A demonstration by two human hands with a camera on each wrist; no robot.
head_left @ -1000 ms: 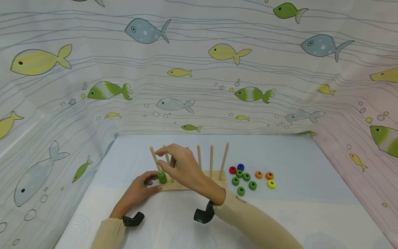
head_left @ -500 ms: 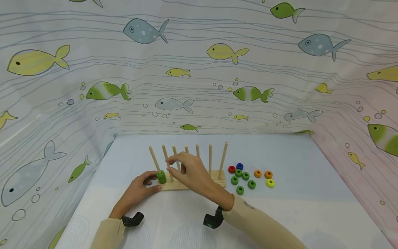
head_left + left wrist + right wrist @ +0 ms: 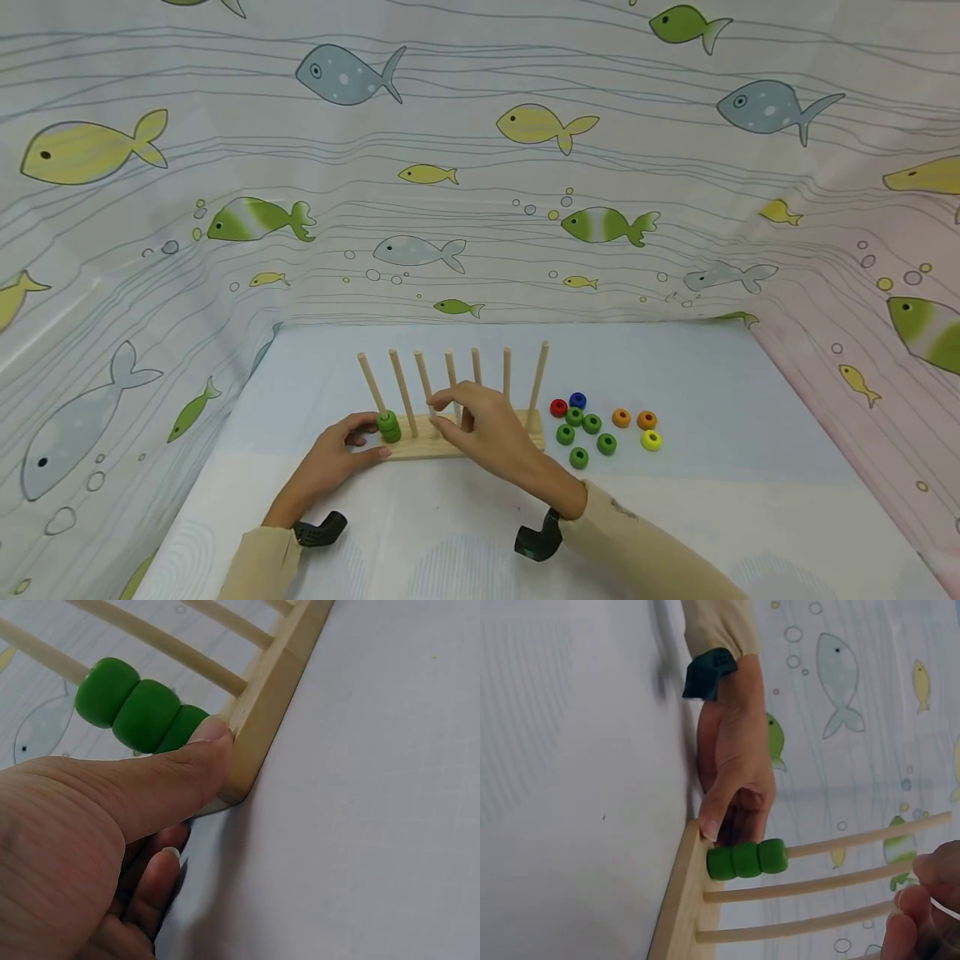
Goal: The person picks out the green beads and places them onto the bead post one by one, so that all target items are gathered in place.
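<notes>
A wooden peg stand (image 3: pixel 420 450) with several upright pegs lies across the table. Three green beads (image 3: pixel 746 859) are stacked at the bottom of its leftmost peg. My left hand (image 3: pixel 330 457) holds the left end of the base, the thumb (image 3: pixel 184 769) at the front edge beside the lowest bead and the other fingers behind the end. In front of the middle pegs is my right hand (image 3: pixel 498 433), raised above the base. Its thumb and index finger are bent with a gap between them, and no bead shows there. Its other fingers are partly hidden.
To the right of the stand lie several loose green beads (image 3: pixel 606 444), a red bead (image 3: pixel 558 408), a blue bead (image 3: pixel 577 401), two orange beads (image 3: pixel 621 418) and a yellow bead (image 3: pixel 651 441). A fish-patterned sheet (image 3: pixel 480 250) rises behind the table and along its sides.
My right hand has moved rightward and down, from the leftmost peg to the middle pegs. The left hand has stayed at the base's end, and the green beads remain stacked.
</notes>
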